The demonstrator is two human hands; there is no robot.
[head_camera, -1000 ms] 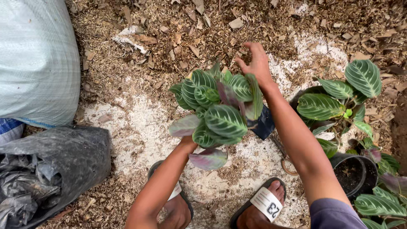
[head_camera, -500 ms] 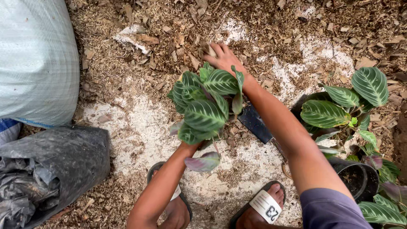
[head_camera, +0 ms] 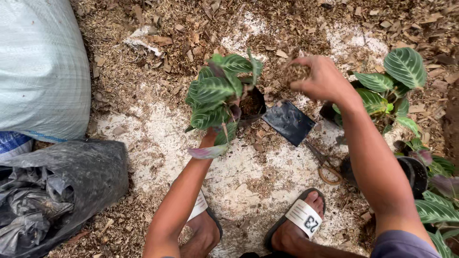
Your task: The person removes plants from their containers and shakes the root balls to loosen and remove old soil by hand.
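Potting under way: right hand (head_camera: 321,79) clenched around wood-chip mulch (head_camera: 295,71), left hand (head_camera: 210,136), mostly hidden by leaves, steadying striped-leaf plant (head_camera: 219,93) in black pot (head_camera: 252,102); next, careful release over pot.

pale ground (head_camera: 158,138) strewn with wood chips, white sack (head_camera: 38,67), black bag (head_camera: 52,191).

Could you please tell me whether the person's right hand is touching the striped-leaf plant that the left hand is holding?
Apart: in the head view, the right hand, clutching wood chips, shows bare ground between it and the plant.
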